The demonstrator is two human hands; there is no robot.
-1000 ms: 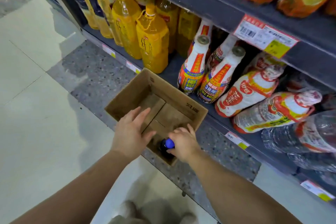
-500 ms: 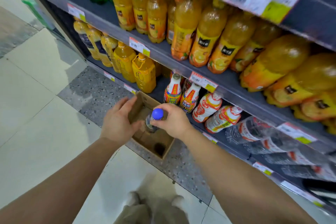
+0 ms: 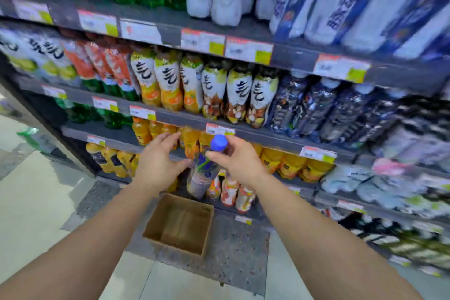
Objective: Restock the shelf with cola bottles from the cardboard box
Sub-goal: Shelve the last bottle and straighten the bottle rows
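Cola bottle (image 3: 203, 173), blue cap: held upright at frame centre, above the cardboard box (image 3: 179, 224). Right hand (image 3: 237, 158) pinched its neck just under the cap. Left hand (image 3: 155, 165), fingers spread and relaxed, was at the bottle's 9 o'clock, thumb touching its label. Box sat on the floor at 6 o'clock, open; nothing showed inside it. Shelf (image 3: 255, 135) at 12 o'clock held orange juice bottles (image 3: 289, 165).

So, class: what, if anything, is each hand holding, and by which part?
The right hand holds the cola bottle by its neck, under the blue cap. The left hand touches its side, fingers open.
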